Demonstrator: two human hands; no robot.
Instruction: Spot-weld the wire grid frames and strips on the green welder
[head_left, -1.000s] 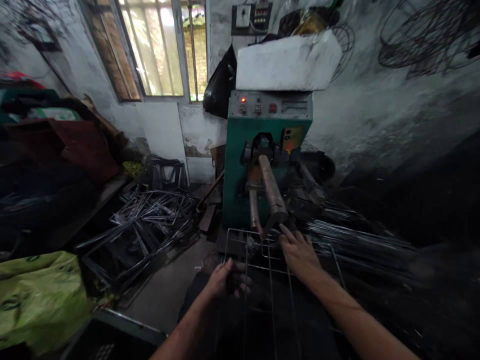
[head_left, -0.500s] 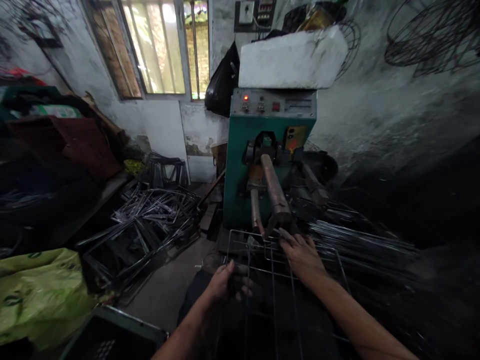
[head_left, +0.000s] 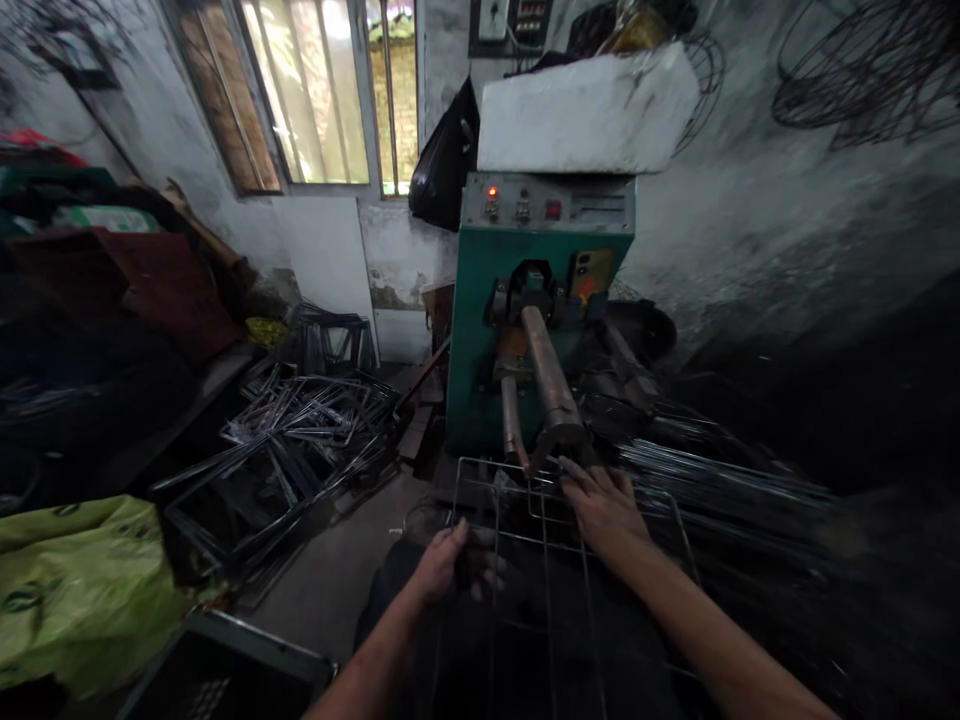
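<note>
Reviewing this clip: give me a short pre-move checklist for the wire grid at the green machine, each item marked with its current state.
1. Left hand grips the wire grid at its left edge: ok.
2. Right hand lies flat on the grid: ok.
3. Grid's far edge sits under the machine arm: ok.
4. Red lamp on the green machine lit: ok.
5. Right fingers clear of the arm's tip: not ok, very close.
6. Wire crossing centred under the tip: cannot tell.

A cramped metal workshop: a green spot-welding machine [head_left: 544, 300] with lit control panel stands against stained plaster walls, bent wire frames [head_left: 300, 440] piled on the floor, straight rods [head_left: 720, 480] stacked alongside, and wire baskets [head_left: 862, 70] hung overhead.
</note>
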